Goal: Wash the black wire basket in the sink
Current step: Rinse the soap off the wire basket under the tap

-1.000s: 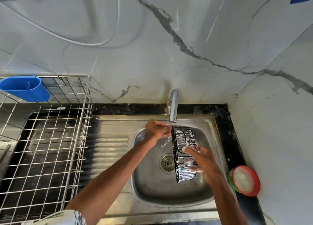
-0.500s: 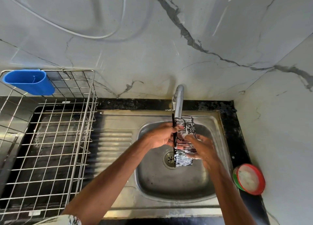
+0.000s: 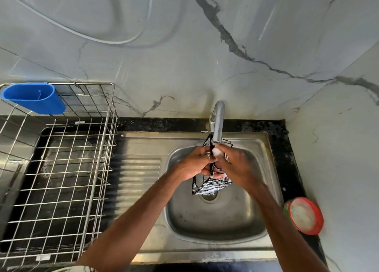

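The black wire basket (image 3: 212,184) hangs on end over the steel sink (image 3: 217,226), its top just under the tap spout (image 3: 217,126). My left hand (image 3: 196,163) grips the basket's left side, fingers curled round the wire. My right hand (image 3: 235,165) holds the right side and its fingers are curled on a small white soapy piece near the basket's top. Both hands hide the basket's middle; soapy foam shows on its lower mesh, above the drain (image 3: 209,197).
A steel wire dish rack (image 3: 61,169) with a blue plastic cup holder (image 3: 34,97) stands on the left. A red-rimmed tub of white paste (image 3: 303,215) sits on the black counter at the right. Marble wall close behind the tap.
The basket has been raised up under the spout and both hands have closed in on its upper part. The camera has shifted a little.
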